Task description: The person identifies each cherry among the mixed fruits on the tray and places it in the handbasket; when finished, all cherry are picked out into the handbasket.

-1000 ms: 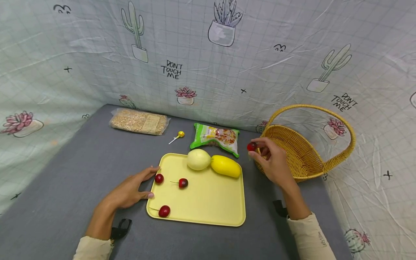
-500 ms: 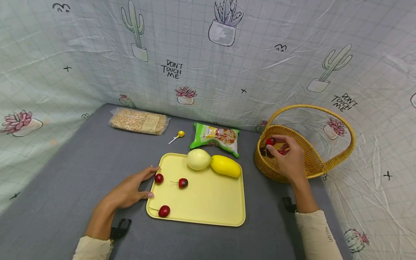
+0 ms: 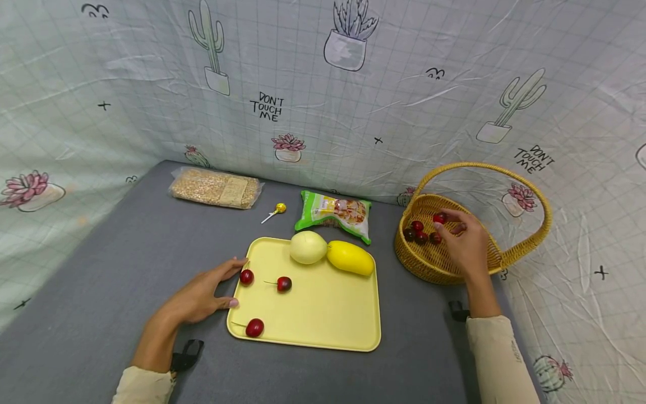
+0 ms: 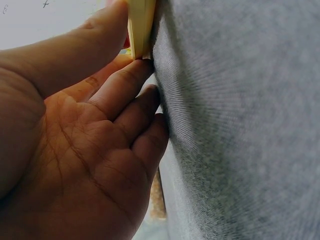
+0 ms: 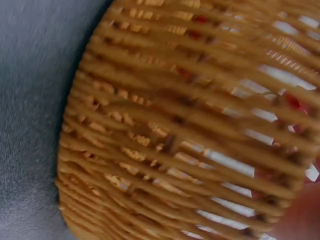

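Observation:
In the head view my right hand (image 3: 465,242) is over the wicker basket (image 3: 429,272), pinching a dark red cherry (image 3: 440,217) between thumb and fingertips. Several more cherries (image 3: 421,238) lie below it on the basket floor. In the right wrist view, woven basket wall (image 5: 165,125) hides most of that hand. My left hand (image 3: 202,294) rests against the left edge of the yellow tray (image 3: 323,314), thumb and fingers extended. Its palm (image 4: 85,150) faces the tray edge in the left wrist view. Three cherries lie on the tray, one (image 3: 247,277) beside the left fingertips.
A pale yellow round fruit (image 3: 308,247) and a longer yellow fruit (image 3: 351,258) sit at the tray's back. Behind stand a green-edged snack bag (image 3: 335,213), a lollipop (image 3: 275,212) and a clear bag of grains (image 3: 217,188). The basket's tall handle (image 3: 527,244) arches over it.
With the cherry pinched, my right hand has moved right, from the basket's left rim to over its inside. The cherries in the basket now show more clearly. My left hand stays put.

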A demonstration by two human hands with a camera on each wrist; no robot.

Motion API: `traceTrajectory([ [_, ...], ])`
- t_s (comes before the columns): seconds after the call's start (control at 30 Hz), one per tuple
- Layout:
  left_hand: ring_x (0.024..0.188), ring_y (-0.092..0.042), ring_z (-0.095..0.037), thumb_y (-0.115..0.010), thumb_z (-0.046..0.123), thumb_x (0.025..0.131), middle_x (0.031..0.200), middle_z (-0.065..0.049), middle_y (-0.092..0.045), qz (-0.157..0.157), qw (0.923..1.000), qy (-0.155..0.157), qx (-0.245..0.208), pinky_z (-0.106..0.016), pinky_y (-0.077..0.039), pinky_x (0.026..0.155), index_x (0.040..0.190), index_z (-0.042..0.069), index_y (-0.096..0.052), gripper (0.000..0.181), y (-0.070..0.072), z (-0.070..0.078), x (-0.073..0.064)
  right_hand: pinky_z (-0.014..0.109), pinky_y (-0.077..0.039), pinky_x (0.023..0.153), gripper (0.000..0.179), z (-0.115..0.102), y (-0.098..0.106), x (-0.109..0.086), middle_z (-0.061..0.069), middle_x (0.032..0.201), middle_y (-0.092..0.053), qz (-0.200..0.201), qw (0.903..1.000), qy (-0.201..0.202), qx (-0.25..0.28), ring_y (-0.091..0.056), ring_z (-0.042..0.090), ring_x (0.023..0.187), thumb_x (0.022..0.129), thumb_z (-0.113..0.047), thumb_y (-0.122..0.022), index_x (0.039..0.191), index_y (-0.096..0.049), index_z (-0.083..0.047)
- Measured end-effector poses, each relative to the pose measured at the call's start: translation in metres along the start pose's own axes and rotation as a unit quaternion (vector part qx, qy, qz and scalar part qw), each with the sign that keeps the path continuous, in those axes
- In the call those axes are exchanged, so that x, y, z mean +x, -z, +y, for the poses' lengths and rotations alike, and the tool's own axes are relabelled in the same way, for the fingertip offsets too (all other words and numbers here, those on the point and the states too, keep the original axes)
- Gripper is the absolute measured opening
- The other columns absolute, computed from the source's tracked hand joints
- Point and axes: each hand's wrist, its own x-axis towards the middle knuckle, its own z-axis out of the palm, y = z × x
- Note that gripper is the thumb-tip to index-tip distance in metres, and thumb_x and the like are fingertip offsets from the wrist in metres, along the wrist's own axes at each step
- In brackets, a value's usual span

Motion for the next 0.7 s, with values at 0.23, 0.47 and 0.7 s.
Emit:
traceTrajectory([
  [0.23,0.154,-0.034,-0.053,-0.085,0.016,0.090,0.157,-0.025,-0.055,0.001,1.0000,-0.001,0.001,-0.073,-0.035,0.117,0.158,0.006,-0.044,0.080,0.000,0.001,0.000,0.027,-0.042,0.070,0.041,0.013,-0.002,0.009,0.018,0.125,-0.072,-0.017,0.9997,-0.009,-0.017,-0.062,0.031,0.089,0.100,-0.024,-0.078,0.139,-0.072,-0.014],
  [0.47,0.153,-0.039,-0.052,-0.085,0.017,0.090,0.156,-0.025,-0.056,-0.001,1.0000,-0.003,0.005,-0.072,-0.037,0.116,0.157,0.005,-0.045,0.080,0.000,0.002,0.000,0.040,-0.049,0.076,0.042,0.029,-0.008,0.022,0.023,0.129,-0.071,-0.036,0.9982,-0.008,-0.047,-0.060,0.031,0.086,0.102,-0.021,-0.075,0.142,-0.070,-0.010],
  [0.7,0.154,-0.035,-0.054,-0.086,0.016,0.089,0.156,-0.025,-0.055,-0.002,1.0000,0.001,0.000,-0.073,-0.035,0.117,0.158,0.006,-0.044,0.081,0.000,0.002,0.000,0.047,-0.045,0.074,0.043,0.038,-0.013,0.034,0.025,0.138,-0.068,-0.085,0.9931,-0.015,-0.079,-0.064,0.042,0.100,0.103,-0.022,-0.072,0.145,-0.067,-0.009],
])
